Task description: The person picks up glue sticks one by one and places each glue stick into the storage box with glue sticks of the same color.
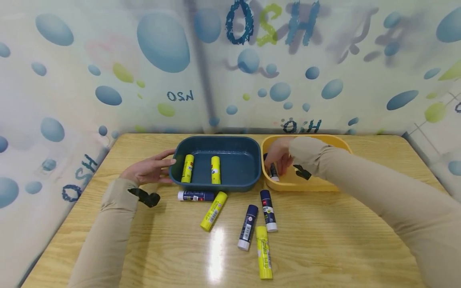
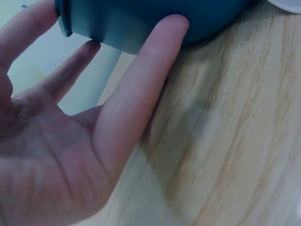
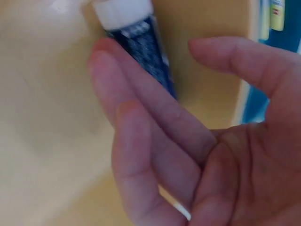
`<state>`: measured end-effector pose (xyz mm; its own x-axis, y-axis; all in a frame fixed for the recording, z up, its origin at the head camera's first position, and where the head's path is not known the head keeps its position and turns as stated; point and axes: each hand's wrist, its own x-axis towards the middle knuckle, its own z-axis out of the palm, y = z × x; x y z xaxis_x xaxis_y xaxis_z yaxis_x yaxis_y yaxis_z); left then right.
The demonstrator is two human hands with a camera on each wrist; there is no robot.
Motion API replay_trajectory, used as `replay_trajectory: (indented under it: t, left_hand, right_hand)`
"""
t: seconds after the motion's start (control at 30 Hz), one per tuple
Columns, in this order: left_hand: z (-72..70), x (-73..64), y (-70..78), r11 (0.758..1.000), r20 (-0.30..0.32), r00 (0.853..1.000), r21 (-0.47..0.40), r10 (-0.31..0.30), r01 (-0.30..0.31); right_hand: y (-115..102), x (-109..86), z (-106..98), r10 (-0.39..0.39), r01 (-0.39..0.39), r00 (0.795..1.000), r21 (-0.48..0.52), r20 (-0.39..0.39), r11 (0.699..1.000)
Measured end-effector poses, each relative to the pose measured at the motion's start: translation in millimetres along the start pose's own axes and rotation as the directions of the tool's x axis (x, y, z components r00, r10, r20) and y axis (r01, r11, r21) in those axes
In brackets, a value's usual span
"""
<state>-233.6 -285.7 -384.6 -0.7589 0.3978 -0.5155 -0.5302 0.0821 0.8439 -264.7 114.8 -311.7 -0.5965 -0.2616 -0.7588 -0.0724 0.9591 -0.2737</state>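
Note:
My left hand (image 1: 149, 170) rests its extended fingers and thumb against the left end of the dark blue bin (image 1: 234, 187). In the left wrist view a fingertip (image 2: 174, 23) touches the bin's outer wall. Inside that bin two yellow glue sticks (image 1: 187, 169) stand apart. My right hand (image 1: 281, 154) reaches into the orange-yellow bin (image 1: 306, 187), beside a navy glue stick with a white cap (image 3: 146, 52). Its fingers lie along the stick while the thumb stays apart on the other side, so nothing is gripped.
On the wooden table (image 1: 173, 248) in front of the bins lie a navy glue stick (image 1: 196, 196), a yellow one (image 1: 214, 211), two more navy ones (image 1: 248, 228) and another yellow one (image 1: 264, 253). A patterned curtain (image 1: 223, 80) hangs behind the table.

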Motion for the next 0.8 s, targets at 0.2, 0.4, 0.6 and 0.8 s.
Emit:
replay_trajectory:
  t: [0.2,0.4,0.6,0.8]
  left_hand:
    - [-0.6,-1.9,-0.3,1.0,0.004,1.0,0.002,0.004,-0.004]
    - [-1.0,-2.2,0.4,1.0,0.026,1.0,0.023,0.015,-0.015]
    - [-3.8,0.0,-0.9,0.999,0.057,0.998,0.047,0.017,-0.019]
    - [-6.6,2.6,-2.7,0.997,0.057,0.998,0.072,0.015,-0.019]
  right_hand:
    - [-2.2,-21.5,-8.9,-0.047,0.044,0.998,-0.059,-0.047,0.997]
    - [-7.3,-55.3,4.3,-0.195,0.191,0.98,-0.08,-0.049,0.978]
    - [-14.1,-83.5,39.8,-0.273,0.267,0.962,-0.157,-0.02,0.951]
    - [-11.4,-91.4,80.3,-0.262,0.253,0.965,-0.236,-0.005,0.938]
